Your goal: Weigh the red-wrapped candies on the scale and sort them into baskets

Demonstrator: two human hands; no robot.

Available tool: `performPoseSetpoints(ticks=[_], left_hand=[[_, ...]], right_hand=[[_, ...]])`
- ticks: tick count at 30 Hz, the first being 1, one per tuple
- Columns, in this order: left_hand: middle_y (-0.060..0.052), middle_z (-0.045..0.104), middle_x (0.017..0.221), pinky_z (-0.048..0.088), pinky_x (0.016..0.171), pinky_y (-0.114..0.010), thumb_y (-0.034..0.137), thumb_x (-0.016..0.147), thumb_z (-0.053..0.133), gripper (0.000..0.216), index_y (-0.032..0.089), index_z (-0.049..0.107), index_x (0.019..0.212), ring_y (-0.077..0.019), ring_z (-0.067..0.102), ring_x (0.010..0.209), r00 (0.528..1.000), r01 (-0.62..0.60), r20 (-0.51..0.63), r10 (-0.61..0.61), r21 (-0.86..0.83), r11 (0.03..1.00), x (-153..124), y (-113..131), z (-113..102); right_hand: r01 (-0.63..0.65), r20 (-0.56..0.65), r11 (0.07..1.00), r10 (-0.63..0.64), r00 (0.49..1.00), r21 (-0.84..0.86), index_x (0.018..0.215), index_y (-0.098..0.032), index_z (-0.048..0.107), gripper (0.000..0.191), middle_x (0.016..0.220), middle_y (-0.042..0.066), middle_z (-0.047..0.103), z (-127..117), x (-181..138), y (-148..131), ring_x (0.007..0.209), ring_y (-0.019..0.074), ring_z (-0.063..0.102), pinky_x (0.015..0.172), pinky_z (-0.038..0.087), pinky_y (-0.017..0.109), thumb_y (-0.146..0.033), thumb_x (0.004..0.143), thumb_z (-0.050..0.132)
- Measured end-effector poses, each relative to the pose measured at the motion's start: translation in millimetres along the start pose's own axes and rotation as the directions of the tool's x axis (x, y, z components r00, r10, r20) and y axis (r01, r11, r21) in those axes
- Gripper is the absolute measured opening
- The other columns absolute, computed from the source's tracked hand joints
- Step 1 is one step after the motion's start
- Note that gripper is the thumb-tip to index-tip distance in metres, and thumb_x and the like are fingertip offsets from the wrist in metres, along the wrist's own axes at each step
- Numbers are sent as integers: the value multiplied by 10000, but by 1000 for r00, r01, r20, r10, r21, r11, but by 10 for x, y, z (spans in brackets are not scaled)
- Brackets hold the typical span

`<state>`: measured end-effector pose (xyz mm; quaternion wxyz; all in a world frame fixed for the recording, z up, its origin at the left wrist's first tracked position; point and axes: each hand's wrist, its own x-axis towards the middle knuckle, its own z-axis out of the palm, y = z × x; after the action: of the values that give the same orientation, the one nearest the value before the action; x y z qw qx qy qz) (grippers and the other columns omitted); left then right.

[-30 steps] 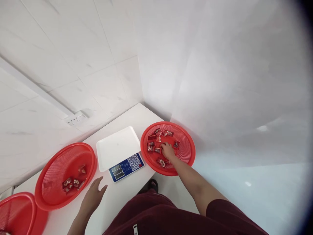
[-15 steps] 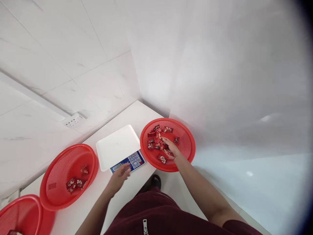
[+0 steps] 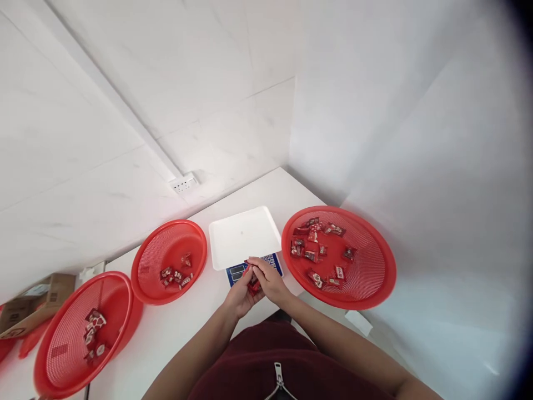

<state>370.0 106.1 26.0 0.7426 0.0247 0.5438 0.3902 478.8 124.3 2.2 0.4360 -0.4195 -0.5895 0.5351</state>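
Observation:
My two hands meet over the front of a white digital scale (image 3: 245,236), partly covering its blue keypad (image 3: 272,262). My left hand (image 3: 241,298) is cupped around several red-wrapped candies (image 3: 254,285). Closed over the same candies from the right, my right hand (image 3: 270,282) has its fingertips on a red wrapper. To the right stands a red mesh basket (image 3: 385,272) with a loose scatter of wrapped candies (image 3: 310,255) in it. The white pan of the scale bears nothing.
Left of the scale, a red basket (image 3: 200,236) holds a few wrapped candies. Another red basket (image 3: 131,328) with candies stands nearer the left, and a cardboard box (image 3: 60,291) lies beyond it. A wall socket (image 3: 184,183) is behind the white table (image 3: 183,333).
My right hand has come out of the right basket with candies and joined my left hand before the scale. The view has turned left, showing more of the left basket and the cardboard box.

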Motion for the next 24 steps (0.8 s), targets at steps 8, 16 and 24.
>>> performPoseSetpoints(ticks=[8,16,24], left_hand=[[-55,661,731,508,591,-233,316,801,588,198,130,571,867,-135,647,625,997,14,-76,-14,-3,1000,-34,84,-350],[-72,657,714,535,586,-238,275,793,602,189,102,567,860,-151,659,628,998,-28,-60,21,-116,993,65,323,-416],[-70,656,852,548,634,-259,279,794,601,234,148,575,987,-147,661,693,991,-126,16,130,-155,980,149,523,-302]], right_hand=[[-333,18,917,337,941,218,1045,-231,557,327,1125,60,603,264,288,108,869,180,624,821,492,368,-452,830,448],[-543,128,481,656,744,688,943,-219,496,133,887,42,617,279,742,141,749,143,644,629,526,279,-300,839,477],[-540,134,464,659,740,703,915,-224,459,190,991,73,579,296,910,119,879,182,626,732,541,351,-394,833,479]])
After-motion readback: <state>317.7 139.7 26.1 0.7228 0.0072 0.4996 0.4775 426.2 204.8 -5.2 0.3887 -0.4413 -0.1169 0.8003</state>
